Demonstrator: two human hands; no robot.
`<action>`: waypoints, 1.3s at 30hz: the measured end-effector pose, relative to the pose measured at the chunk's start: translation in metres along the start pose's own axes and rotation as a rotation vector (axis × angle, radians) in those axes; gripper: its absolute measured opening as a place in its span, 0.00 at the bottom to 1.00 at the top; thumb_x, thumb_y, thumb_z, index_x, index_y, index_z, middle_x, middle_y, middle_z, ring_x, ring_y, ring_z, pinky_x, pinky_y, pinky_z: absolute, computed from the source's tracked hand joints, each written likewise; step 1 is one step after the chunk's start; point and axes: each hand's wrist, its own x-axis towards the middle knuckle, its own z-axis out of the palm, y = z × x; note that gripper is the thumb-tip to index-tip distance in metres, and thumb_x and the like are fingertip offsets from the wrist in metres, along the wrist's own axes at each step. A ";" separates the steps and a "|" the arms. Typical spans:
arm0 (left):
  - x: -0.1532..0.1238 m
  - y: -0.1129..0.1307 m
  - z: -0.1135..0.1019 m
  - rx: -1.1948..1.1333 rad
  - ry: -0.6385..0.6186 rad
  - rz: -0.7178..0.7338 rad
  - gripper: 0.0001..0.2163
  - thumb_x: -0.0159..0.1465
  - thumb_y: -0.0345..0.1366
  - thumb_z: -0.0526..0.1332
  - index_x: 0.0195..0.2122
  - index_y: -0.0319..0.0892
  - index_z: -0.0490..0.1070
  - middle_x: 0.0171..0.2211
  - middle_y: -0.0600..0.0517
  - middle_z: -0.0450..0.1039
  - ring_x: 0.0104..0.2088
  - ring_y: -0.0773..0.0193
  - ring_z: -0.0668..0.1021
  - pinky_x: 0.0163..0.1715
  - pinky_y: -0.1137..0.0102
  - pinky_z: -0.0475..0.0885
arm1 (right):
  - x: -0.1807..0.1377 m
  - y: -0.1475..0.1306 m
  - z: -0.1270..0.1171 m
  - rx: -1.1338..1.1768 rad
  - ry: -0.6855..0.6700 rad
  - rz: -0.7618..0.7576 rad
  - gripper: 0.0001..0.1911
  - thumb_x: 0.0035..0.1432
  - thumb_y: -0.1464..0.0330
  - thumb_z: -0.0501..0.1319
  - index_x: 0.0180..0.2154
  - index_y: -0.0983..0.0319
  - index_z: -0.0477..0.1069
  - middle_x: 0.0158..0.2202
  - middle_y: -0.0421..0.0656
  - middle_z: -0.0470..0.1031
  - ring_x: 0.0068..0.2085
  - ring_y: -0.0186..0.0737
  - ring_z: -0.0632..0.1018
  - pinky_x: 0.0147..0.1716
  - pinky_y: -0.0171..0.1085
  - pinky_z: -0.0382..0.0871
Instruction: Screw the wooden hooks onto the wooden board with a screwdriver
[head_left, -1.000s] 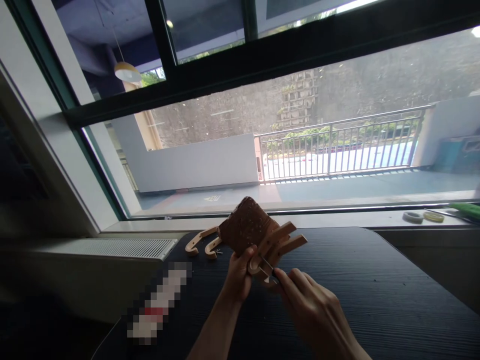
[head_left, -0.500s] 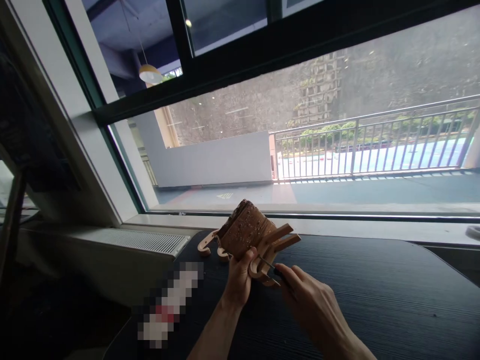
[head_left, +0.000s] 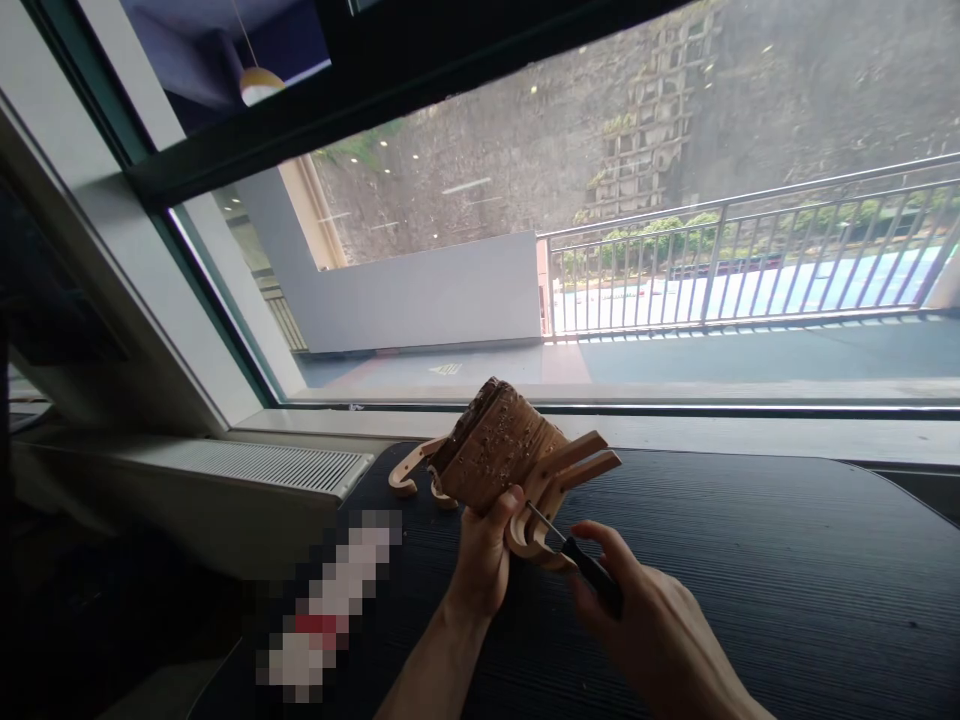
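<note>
Rough, speckled block [head_left: 499,450], smooth curved wooden pieces [head_left: 571,453], slim-shafted screwdriver [head_left: 586,567]

Slanting the left forearm [head_left: 431,665] up and rightward from the lower edge of view, bending only slightly at the wrist [head_left: 466,612]. Gripping with the left hand [head_left: 484,560], laying the thumb [head_left: 510,505] on top, hiding most of the fingers. Angling the right forearm [head_left: 724,685] up and leftward, curling the right hand [head_left: 645,600] in a hold, pointing the index finger [head_left: 606,540] inward, holding both hands near each other but apart.
</note>
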 end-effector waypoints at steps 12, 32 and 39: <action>-0.003 -0.004 0.004 0.070 0.000 0.020 0.15 0.54 0.33 0.67 0.44 0.41 0.76 0.45 0.49 0.78 0.49 0.55 0.76 0.52 0.64 0.68 | -0.001 0.002 -0.007 0.064 0.100 -0.099 0.07 0.64 0.66 0.52 0.40 0.57 0.67 0.27 0.35 0.76 0.25 0.32 0.77 0.23 0.31 0.64; -0.005 -0.008 0.002 0.075 -0.035 0.035 0.15 0.54 0.32 0.68 0.44 0.40 0.75 0.42 0.48 0.78 0.46 0.55 0.78 0.50 0.62 0.70 | 0.002 0.008 -0.003 0.324 -0.194 0.272 0.19 0.63 0.54 0.51 0.32 0.58 0.72 0.25 0.37 0.74 0.27 0.36 0.75 0.26 0.33 0.64; -0.007 -0.010 0.004 0.097 0.003 0.031 0.13 0.55 0.33 0.68 0.41 0.39 0.76 0.40 0.48 0.78 0.42 0.57 0.78 0.48 0.62 0.70 | 0.000 0.007 -0.007 0.107 -0.134 0.231 0.16 0.59 0.57 0.56 0.45 0.56 0.70 0.28 0.36 0.77 0.27 0.40 0.77 0.26 0.35 0.66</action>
